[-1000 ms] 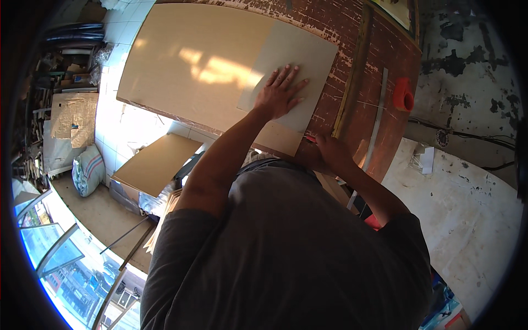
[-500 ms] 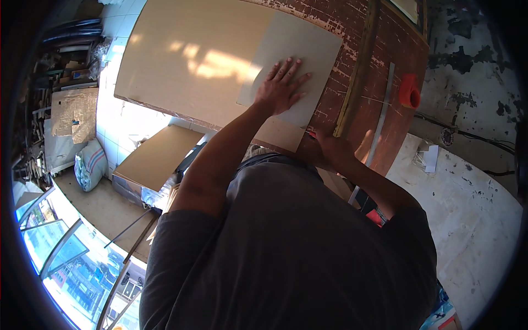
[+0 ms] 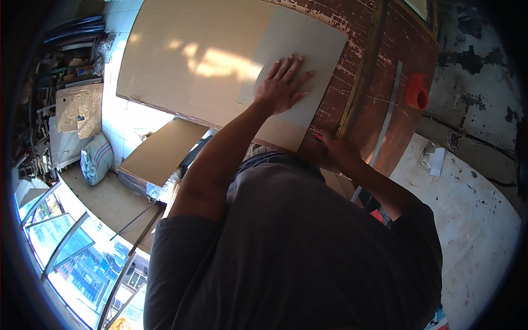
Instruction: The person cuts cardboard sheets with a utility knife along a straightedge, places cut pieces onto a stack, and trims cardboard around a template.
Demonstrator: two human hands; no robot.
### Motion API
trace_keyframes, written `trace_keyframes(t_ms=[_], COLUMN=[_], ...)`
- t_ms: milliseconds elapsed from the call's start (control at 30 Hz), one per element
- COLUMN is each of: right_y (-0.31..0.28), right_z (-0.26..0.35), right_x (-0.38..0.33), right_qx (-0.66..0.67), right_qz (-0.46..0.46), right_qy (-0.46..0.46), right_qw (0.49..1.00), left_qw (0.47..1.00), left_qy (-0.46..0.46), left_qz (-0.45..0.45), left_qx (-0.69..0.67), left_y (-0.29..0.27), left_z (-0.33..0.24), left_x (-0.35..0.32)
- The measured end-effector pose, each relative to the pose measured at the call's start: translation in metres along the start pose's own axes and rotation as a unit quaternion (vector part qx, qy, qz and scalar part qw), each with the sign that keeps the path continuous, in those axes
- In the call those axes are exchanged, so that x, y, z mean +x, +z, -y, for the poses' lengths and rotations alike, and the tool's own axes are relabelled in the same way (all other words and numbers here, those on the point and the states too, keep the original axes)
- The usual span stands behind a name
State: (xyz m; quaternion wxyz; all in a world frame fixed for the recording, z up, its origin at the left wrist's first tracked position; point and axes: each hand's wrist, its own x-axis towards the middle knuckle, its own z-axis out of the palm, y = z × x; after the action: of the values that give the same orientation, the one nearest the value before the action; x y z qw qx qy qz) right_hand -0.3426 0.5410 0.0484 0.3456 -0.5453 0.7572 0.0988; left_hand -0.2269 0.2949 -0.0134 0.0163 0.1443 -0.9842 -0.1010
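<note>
Spread flat, my left hand (image 3: 281, 88) presses on a grey sheet of board (image 3: 316, 58). That sheet lies over the right end of a large tan cardboard sheet (image 3: 170, 71) on a worn red-brown table (image 3: 329, 102). To the right of the sheets' near corner, my right hand (image 3: 340, 149) is closed around a small red tool (image 3: 318, 136). Only the tool's tip shows past the fingers, so its kind is hard to make out.
A wooden strip (image 3: 360, 82) and a long metal ruler (image 3: 388, 110) run along the table's right part, near a red tape roll (image 3: 417, 92). Below left lies a smaller cardboard piece (image 3: 168, 148). A white sack (image 3: 96, 159) stands farther left.
My right hand has shifted slightly right, and more of the red tool's tip shows. The left hand stays flat on the grey sheet. The whole view has tilted a little.
</note>
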Motion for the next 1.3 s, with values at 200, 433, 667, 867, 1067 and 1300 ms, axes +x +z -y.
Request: trace_keyframes(t_ms=[200, 433, 667, 867, 1067, 1300], right_y=[0.012, -0.022, -0.004, 0.006, -0.008, 0.006], right_z=[-0.012, 0.011, 0.014, 0.012, 0.014, -0.013], right_x=[-0.002, -0.015, 0.007, 0.010, 0.011, 0.005], right_qx=[0.008, -0.050, -0.047, -0.052, -0.026, 0.007], right_qz=[-0.022, 0.011, 0.015, -0.019, 0.018, 0.027], right_qy=[-0.023, -0.014, -0.025, -0.011, -0.022, -0.033], right_qw=[0.999, 0.999, 0.998, 0.998, 0.999, 0.999], left_qw=[1.000, 1.000, 1.000, 1.000, 1.000, 1.000], left_qy=[-0.001, 0.001, -0.005, -0.002, 0.001, -0.004], left_qz=[-0.005, -0.014, -0.022, -0.024, -0.015, -0.001], left_qx=[-0.001, -0.003, 0.004, -0.009, 0.006, 0.002], left_y=[0.001, 0.001, 0.003, 0.003, 0.003, 0.000], left_z=[0.001, -0.002, 0.000, 0.000, 0.000, 0.000], left_x=[0.000, -0.001, -0.001, -0.002, -0.002, 0.000])
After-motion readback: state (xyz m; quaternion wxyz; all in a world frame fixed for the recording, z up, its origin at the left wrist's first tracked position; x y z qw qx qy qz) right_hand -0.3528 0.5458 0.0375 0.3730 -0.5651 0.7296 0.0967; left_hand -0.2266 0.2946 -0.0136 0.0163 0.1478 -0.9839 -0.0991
